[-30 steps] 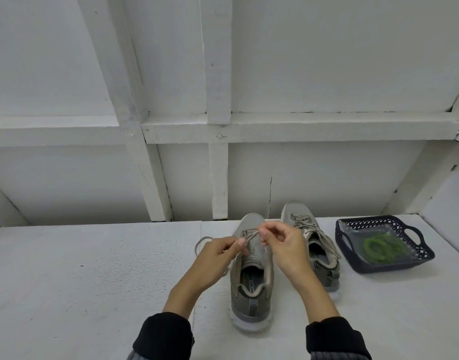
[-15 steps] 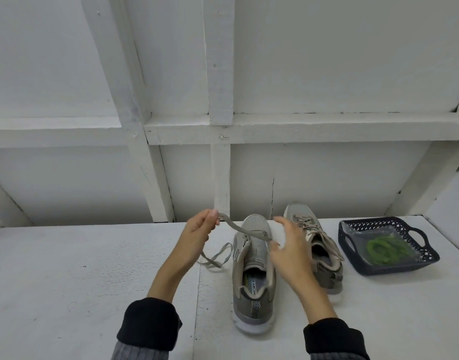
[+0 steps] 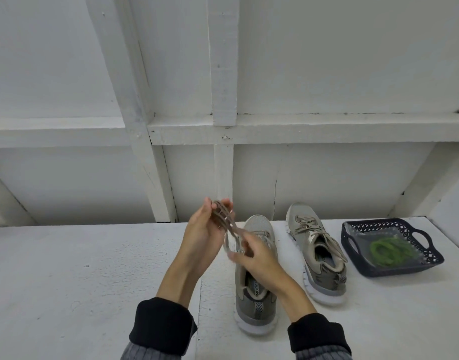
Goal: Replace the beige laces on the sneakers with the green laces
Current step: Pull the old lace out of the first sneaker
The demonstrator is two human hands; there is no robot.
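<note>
Two grey-beige sneakers stand on the white table, toes pointing away from me. The left sneaker [image 3: 254, 294] has no lace in its eyelets. The right sneaker [image 3: 319, 255] still carries its beige lace. A loose beige lace [image 3: 229, 224] is gathered in loops in the air above the left sneaker's toe. My left hand [image 3: 203, 229] holds the upper loops between thumb and fingers. My right hand [image 3: 257, 258] pinches the lower strands. The green laces [image 3: 389, 252] lie coiled in a clear bag inside the dark blue basket [image 3: 353, 245].
The white table [image 3: 80, 281] stretches left of the sneakers. A white wall with wooden beams [image 3: 223, 74] rises right behind the table's back edge. The basket sits at the far right, close to the right sneaker.
The beige lace came fully out of the left sneaker. My left hand lifted it up and left; now both hands have come together and are folding it into loops.
</note>
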